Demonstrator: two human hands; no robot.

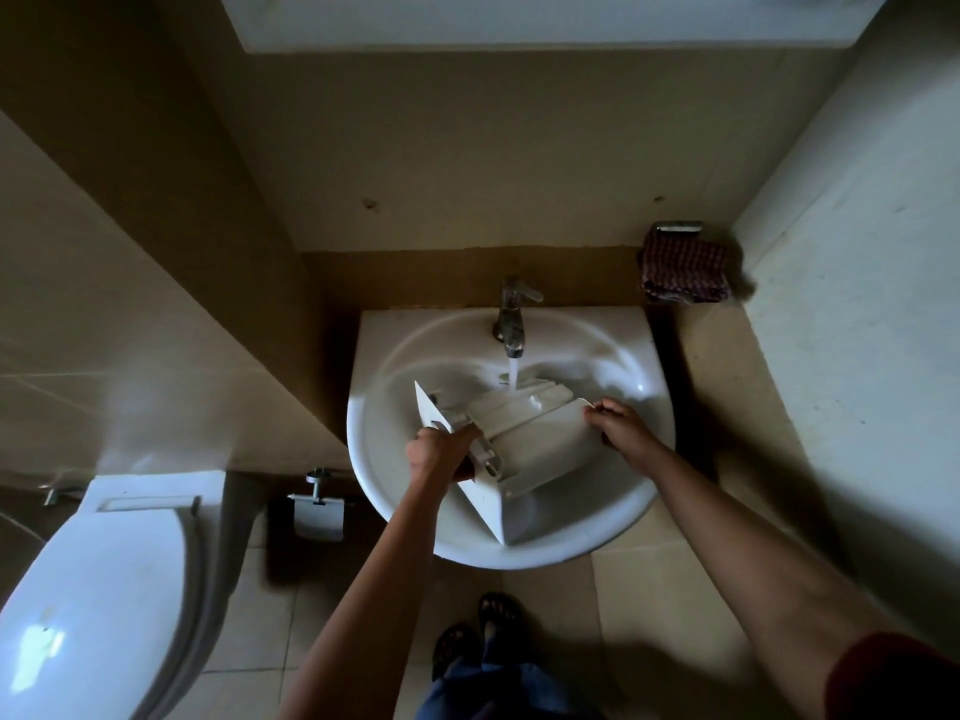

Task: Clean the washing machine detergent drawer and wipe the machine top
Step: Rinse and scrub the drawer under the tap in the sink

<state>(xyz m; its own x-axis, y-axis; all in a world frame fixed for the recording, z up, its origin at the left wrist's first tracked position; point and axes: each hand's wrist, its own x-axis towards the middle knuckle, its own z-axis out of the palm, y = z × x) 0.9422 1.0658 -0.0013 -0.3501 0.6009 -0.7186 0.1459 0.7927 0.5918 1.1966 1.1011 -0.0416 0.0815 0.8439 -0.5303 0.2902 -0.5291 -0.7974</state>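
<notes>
The white plastic detergent drawer (524,439) lies tilted across the white washbasin (395,506), its far end under the water that runs from the chrome tap (511,314). My left hand (441,452) grips the drawer at its left side, just behind the flat front panel. My right hand (621,426) pinches the drawer's right edge near its far corner. The washing machine is not in view.
A checked dark red cloth (683,270) hangs on a holder on the wall right of the basin. A white toilet (98,589) with its lid down stands at the lower left, a paper holder (318,511) beside it. My sandalled feet (478,631) stand on the tiled floor below the basin.
</notes>
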